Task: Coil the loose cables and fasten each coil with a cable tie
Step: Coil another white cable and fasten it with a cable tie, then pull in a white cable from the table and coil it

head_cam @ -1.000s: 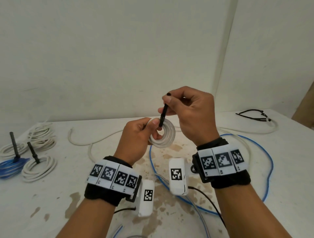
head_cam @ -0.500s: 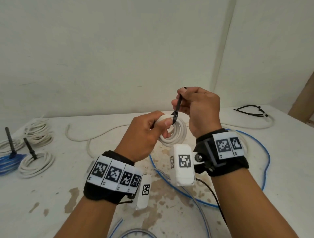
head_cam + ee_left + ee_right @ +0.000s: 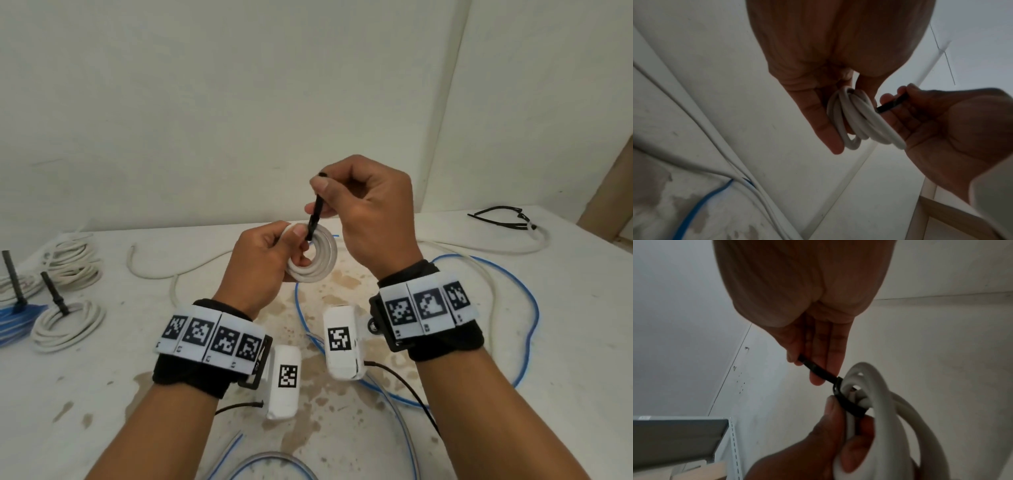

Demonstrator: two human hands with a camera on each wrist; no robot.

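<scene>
A small white cable coil (image 3: 320,260) is held upright above the table, my left hand (image 3: 270,253) gripping its left side with thumb and fingers. A black cable tie (image 3: 314,219) wraps the coil's top; its loop shows in the right wrist view around the coil (image 3: 875,402) as the tie (image 3: 851,407). My right hand (image 3: 356,202) pinches the tie's free tail above the coil. In the left wrist view the coil (image 3: 859,121) sits against my left fingers (image 3: 824,129), with the tie tail (image 3: 892,104) in my right hand's grip (image 3: 906,104).
Tied white coils (image 3: 65,322) and a blue one (image 3: 13,318) lie at the table's left edge. Loose blue cable (image 3: 527,308) and white cable (image 3: 191,263) sprawl under my hands. A black-ended cable (image 3: 503,219) lies far right. A grey cable loop (image 3: 274,466) is near me.
Both hands and the coil dropped back toward centre after a lift half a second ago. My right hand has kept its pinch on the tie tail, which stands up above the coil.
</scene>
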